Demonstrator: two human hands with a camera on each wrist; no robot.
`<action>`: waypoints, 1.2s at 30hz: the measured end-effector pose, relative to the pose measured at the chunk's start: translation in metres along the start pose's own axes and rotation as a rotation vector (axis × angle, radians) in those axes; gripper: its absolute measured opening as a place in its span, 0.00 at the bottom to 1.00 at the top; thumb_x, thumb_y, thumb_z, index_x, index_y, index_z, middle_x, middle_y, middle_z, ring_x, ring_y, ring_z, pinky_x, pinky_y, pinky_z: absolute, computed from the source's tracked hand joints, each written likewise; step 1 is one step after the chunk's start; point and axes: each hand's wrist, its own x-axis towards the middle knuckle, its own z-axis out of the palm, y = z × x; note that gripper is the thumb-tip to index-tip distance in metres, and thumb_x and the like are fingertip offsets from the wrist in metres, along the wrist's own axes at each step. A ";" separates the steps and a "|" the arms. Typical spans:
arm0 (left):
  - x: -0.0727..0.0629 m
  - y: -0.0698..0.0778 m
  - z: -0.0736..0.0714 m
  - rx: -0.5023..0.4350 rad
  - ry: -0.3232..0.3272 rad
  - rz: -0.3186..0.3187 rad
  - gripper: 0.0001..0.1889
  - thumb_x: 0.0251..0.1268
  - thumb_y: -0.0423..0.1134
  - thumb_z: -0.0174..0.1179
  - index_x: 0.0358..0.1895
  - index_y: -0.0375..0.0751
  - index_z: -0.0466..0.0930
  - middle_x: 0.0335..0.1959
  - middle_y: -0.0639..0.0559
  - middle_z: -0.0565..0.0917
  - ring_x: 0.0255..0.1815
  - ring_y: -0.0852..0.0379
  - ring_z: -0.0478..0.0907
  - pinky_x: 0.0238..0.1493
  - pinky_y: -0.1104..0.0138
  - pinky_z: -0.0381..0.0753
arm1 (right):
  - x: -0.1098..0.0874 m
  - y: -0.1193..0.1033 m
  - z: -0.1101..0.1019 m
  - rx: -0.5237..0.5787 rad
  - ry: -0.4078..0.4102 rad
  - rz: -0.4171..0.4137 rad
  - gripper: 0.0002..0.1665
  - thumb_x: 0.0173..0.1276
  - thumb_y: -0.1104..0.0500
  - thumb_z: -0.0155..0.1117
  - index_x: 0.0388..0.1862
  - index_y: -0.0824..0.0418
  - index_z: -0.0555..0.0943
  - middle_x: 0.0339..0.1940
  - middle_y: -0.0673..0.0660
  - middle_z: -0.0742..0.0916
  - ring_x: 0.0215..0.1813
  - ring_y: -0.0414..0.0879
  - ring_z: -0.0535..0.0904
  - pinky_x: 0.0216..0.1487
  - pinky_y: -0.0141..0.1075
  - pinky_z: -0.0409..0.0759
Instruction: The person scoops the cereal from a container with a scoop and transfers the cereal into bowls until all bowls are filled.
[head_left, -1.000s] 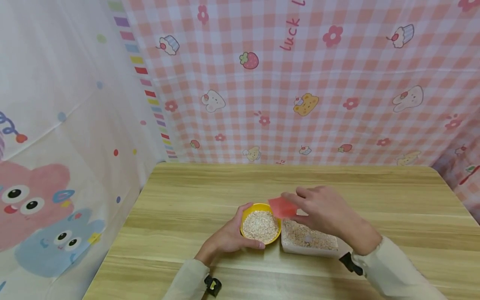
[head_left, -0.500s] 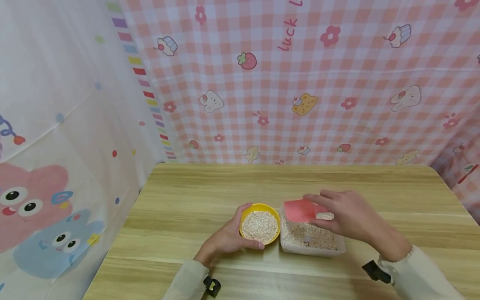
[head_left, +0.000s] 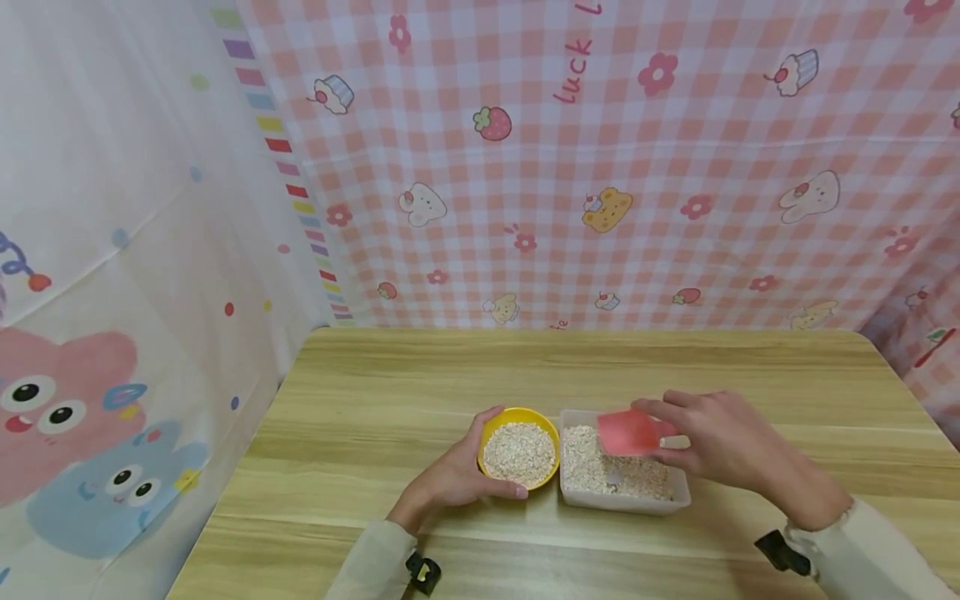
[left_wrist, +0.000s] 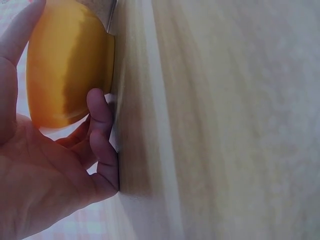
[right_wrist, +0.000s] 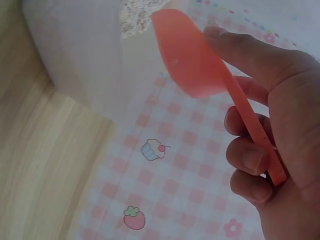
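In the head view a yellow bowl (head_left: 519,415) of pale oat flakes (head_left: 519,454) stands on the table. My left hand (head_left: 459,475) grips its left side, thumb along the near rim and fingers at the far side. The left wrist view has the bowl's smooth outer wall (left_wrist: 67,65) and foot, with curled fingertips low beside it. Just right of the bowl is a translucent plastic tub (head_left: 626,503) holding more oats (head_left: 588,471). Over its far right part, my right hand (head_left: 723,442) holds a red scoop (head_left: 627,432), fingers wrapped around the handle (right_wrist: 252,125) in the right wrist view.
The wood-grain table (head_left: 375,375) reaches back to a pink checked cloth (head_left: 525,167) with printed figures. A white cartoon-print cloth (head_left: 172,275) hangs along the left side. Black straps (head_left: 782,553) sit on both wrists.
My right hand has carried the scoop rightward, from the bowl's right rim to over the tub. The left hand and bowl have stayed in place.
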 end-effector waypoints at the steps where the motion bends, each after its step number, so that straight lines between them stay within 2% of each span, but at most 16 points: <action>1: 0.000 0.000 0.000 0.000 0.001 0.002 0.62 0.43 0.54 0.80 0.79 0.57 0.44 0.72 0.38 0.65 0.71 0.42 0.64 0.71 0.42 0.59 | -0.001 0.000 0.000 0.000 -0.007 0.004 0.33 0.47 0.46 0.82 0.53 0.53 0.84 0.27 0.44 0.81 0.18 0.28 0.62 0.19 0.26 0.61; 7: 0.000 -0.002 0.000 -0.006 0.001 0.007 0.62 0.43 0.53 0.80 0.79 0.58 0.45 0.72 0.37 0.66 0.71 0.42 0.64 0.71 0.42 0.60 | -0.004 0.003 0.005 -0.006 -0.065 0.032 0.32 0.46 0.47 0.83 0.51 0.54 0.84 0.26 0.44 0.81 0.19 0.31 0.70 0.18 0.28 0.64; 18: 0.001 -0.001 -0.001 -0.002 -0.006 0.013 0.62 0.43 0.53 0.80 0.79 0.55 0.44 0.74 0.39 0.64 0.72 0.42 0.63 0.72 0.42 0.58 | -0.004 0.003 0.012 -0.023 -0.125 0.071 0.32 0.46 0.48 0.82 0.51 0.55 0.84 0.25 0.44 0.79 0.18 0.30 0.63 0.18 0.28 0.61; 23: 0.000 0.002 -0.001 0.027 -0.005 0.037 0.63 0.43 0.53 0.80 0.80 0.50 0.45 0.77 0.42 0.59 0.75 0.43 0.59 0.73 0.43 0.56 | -0.004 0.002 0.017 -0.020 -0.158 0.089 0.31 0.46 0.49 0.83 0.50 0.55 0.84 0.26 0.45 0.80 0.18 0.31 0.62 0.18 0.29 0.63; 27: -0.002 0.007 -0.002 0.101 0.009 0.044 0.63 0.42 0.55 0.80 0.80 0.49 0.46 0.75 0.40 0.59 0.74 0.43 0.60 0.72 0.43 0.58 | -0.004 0.002 0.021 -0.028 -0.176 0.093 0.32 0.46 0.49 0.83 0.50 0.55 0.84 0.27 0.47 0.82 0.17 0.32 0.62 0.18 0.29 0.65; 31: -0.005 0.014 -0.002 0.250 0.055 0.041 0.63 0.40 0.60 0.79 0.80 0.54 0.47 0.72 0.40 0.62 0.69 0.44 0.61 0.67 0.43 0.65 | -0.003 0.001 0.022 -0.032 -0.181 0.104 0.32 0.46 0.49 0.83 0.50 0.55 0.84 0.27 0.48 0.82 0.17 0.32 0.62 0.17 0.29 0.64; 36: -0.009 0.031 -0.001 0.412 0.139 0.099 0.61 0.39 0.61 0.79 0.78 0.56 0.52 0.70 0.42 0.62 0.67 0.44 0.57 0.64 0.46 0.61 | -0.001 0.001 0.023 -0.025 -0.188 0.115 0.32 0.46 0.49 0.83 0.51 0.54 0.84 0.27 0.47 0.82 0.17 0.32 0.61 0.17 0.28 0.61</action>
